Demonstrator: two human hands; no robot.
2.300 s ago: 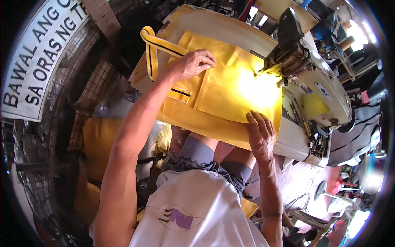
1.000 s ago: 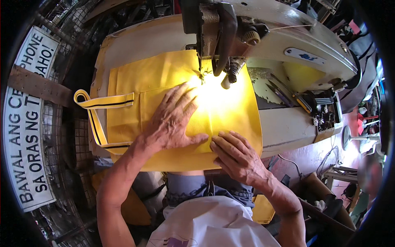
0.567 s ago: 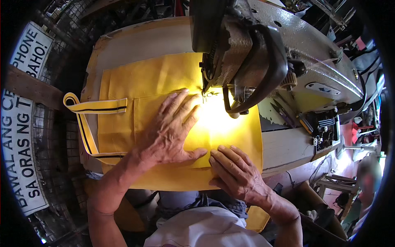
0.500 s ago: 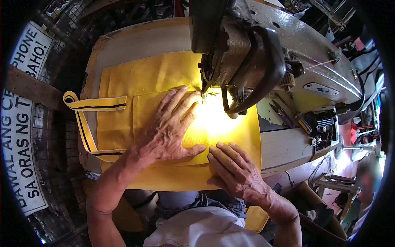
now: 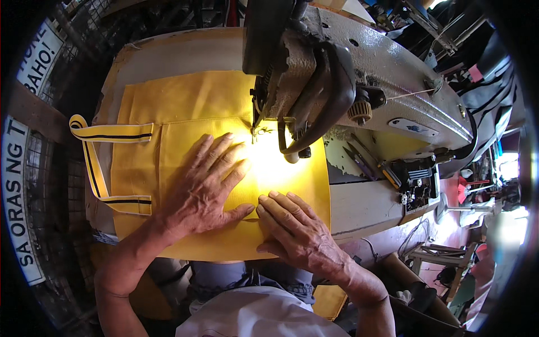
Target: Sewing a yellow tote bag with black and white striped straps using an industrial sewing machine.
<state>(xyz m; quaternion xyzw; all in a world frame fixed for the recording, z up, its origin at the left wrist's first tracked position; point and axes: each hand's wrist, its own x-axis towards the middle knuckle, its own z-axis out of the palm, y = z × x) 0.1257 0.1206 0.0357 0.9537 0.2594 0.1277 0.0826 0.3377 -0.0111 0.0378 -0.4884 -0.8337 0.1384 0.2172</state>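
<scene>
Taking the needle end of the machine as the middle of your clock, you have the yellow sheet flat on the table. It passes under the needle end and spreads mostly toward 6 through 10, with its near edge hanging above your lap.

Your left hand lies between 7 and 8, palm down and open, fingers spread and thumb stretched toward your other hand. It presses the sheet rather than gripping it, likely to smooth it and stop it from twisting. Your right hand rests at 5, fingers straight and side by side on the sheet, with nothing visibly pinched (whether the thumb catches a fold, I cannot tell). Set near each other but apart, your hands seem placed to steady both sides of the work while leaving the needle end free.

The black-striped strap loops out at 9, beyond your left hand, where it is probably least in the way. The snips and the cutter lie between 3 and 4, off the sheet, presumably for easy reach. Whether the needle is down I cannot tell; that spot is too bright.
</scene>
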